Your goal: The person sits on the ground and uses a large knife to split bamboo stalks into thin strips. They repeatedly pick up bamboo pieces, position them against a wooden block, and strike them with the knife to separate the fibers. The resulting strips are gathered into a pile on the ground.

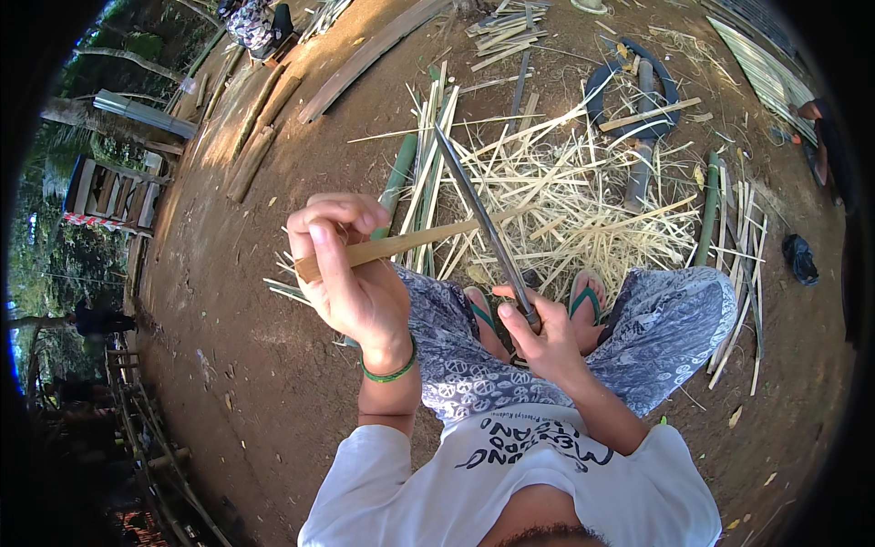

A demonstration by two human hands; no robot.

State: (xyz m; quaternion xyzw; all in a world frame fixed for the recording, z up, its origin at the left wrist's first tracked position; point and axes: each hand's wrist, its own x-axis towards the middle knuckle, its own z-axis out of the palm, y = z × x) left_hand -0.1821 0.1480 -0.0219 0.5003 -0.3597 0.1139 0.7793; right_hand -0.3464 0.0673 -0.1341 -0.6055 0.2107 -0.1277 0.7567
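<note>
My left hand (348,273) is raised on the left and closed around one end of a flat bamboo strip (410,241). That strip slants to the right, its far end over the pile of shavings. Low in front of my lap, my right hand (550,345) is closed around the handle of a long dark-bladed knife (476,202). The blade points up and away to the left. In the picture it crosses the strip; whether the two touch, I cannot tell.
Pale bamboo shavings (583,196) lie heaped beyond my sandalled feet. Green bamboo pieces (398,178) flank the heap. Farther off are a dark ring-shaped tube (597,91) around a post, a long plank (369,59) and split slats (761,77). A person (825,146) is at the right edge.
</note>
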